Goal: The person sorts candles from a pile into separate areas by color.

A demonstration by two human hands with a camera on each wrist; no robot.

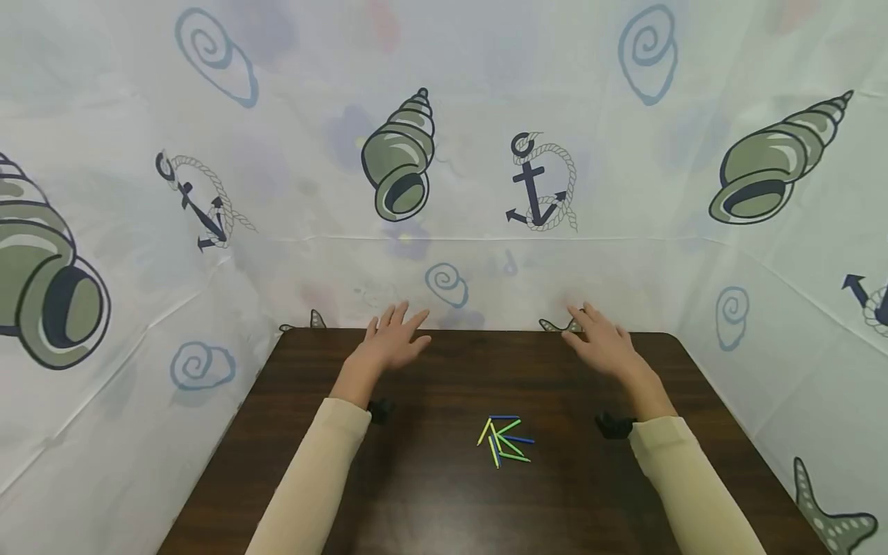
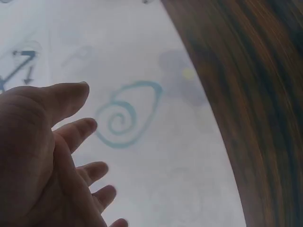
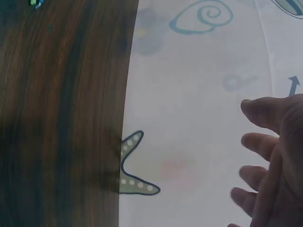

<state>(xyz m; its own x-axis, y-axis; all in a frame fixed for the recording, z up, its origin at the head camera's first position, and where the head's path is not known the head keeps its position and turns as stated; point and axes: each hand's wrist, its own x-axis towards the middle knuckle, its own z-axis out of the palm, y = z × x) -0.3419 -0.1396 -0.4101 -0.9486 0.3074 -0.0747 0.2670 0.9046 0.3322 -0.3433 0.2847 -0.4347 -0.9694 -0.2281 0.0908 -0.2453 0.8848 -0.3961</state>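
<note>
Left hand point(image 1: 390, 344), bare, is hovering with fingers loosely spread, empty; the bare right hand point(image 1: 605, 345) is doing likewise. Between them, nearer the body, thin yellow, green and blue sticks point(image 1: 509, 445) are lying clustered on a dark brown wooden table point(image 1: 430, 501). Beyond both hands, a white sheet point(image 1: 479, 258) printed with shells is hanging.

Long pale-yellow sleeves point(image 1: 312, 482), plain straight cuffs point(image 1: 347, 417), small black wrist-worn devices point(image 1: 614, 426), bare hands point(image 1: 393, 340)
</note>
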